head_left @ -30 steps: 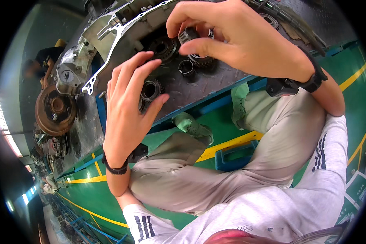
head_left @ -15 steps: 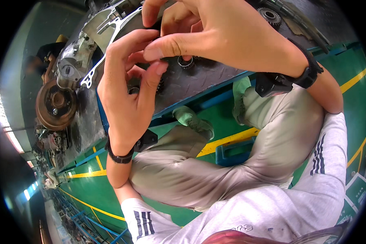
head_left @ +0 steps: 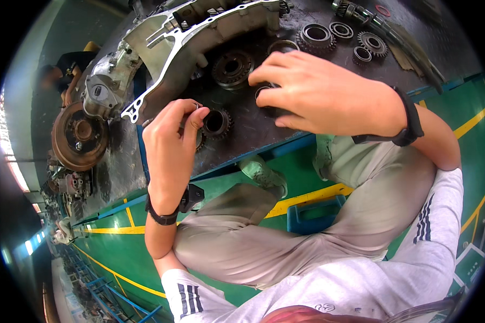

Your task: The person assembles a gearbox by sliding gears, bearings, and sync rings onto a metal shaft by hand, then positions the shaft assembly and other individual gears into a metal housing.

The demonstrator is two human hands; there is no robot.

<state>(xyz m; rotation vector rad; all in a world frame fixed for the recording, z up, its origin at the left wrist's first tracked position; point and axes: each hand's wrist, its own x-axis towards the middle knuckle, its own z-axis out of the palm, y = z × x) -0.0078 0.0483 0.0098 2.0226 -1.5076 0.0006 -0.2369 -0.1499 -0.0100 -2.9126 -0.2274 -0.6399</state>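
My left hand [head_left: 172, 145] is raised at the bench's near edge, thumb and fingertips pinched together. A sliver of something thin and pale shows at the pinch, too small to name. Just right of those fingertips stands a dark toothed gear [head_left: 217, 124] with a round bore. My right hand [head_left: 334, 99] hovers over the bench, palm down, its fingers curved and apart from the thumb. Beneath its fingertips the rim of a ring-shaped part [head_left: 262, 91] peeks out, mostly hidden; contact with it cannot be made out. A larger round gear part [head_left: 232, 68] lies between the hands, farther back.
A large cast metal housing [head_left: 172, 75] fills the back left. Several gears and bearing rings, among them a wide gear [head_left: 316, 35], lie at the back right near a long toothed shaft [head_left: 366, 19]. A rusty drum [head_left: 81, 135] stands left; another person [head_left: 64, 72] is beyond.
My hands were close together with fingers meeting; now they are apart. The right hand has come down to the right and its fingers have spread. The left still pinches.
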